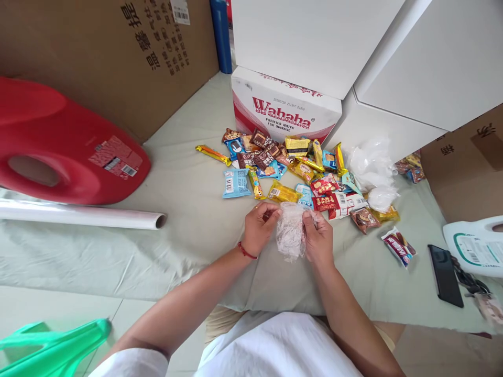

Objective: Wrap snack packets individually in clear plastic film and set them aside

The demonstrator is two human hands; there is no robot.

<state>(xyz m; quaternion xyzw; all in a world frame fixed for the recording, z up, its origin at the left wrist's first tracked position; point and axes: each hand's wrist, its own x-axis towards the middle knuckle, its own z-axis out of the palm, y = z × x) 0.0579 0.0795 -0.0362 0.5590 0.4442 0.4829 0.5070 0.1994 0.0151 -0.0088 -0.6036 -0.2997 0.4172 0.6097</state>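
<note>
Between my two hands is a crinkled clear plastic bag, hanging just above the cloth-covered surface. My left hand pinches its upper left edge with thumb and finger, a red cord around the wrist. My right hand grips the upper right edge, fingers curled behind it. Whether anything lies inside the bag I cannot tell. Right beyond my fingers spreads a pile of wrapped snacks, with brown, yellow, blue and red packets. A heap of thin clear plastic bags sits to the right of the pile.
Behind the snacks stands a Wahaha water carton. At left are a large red jug and a roll of plastic film. A single snack packet, a black phone and a white jug lie at right.
</note>
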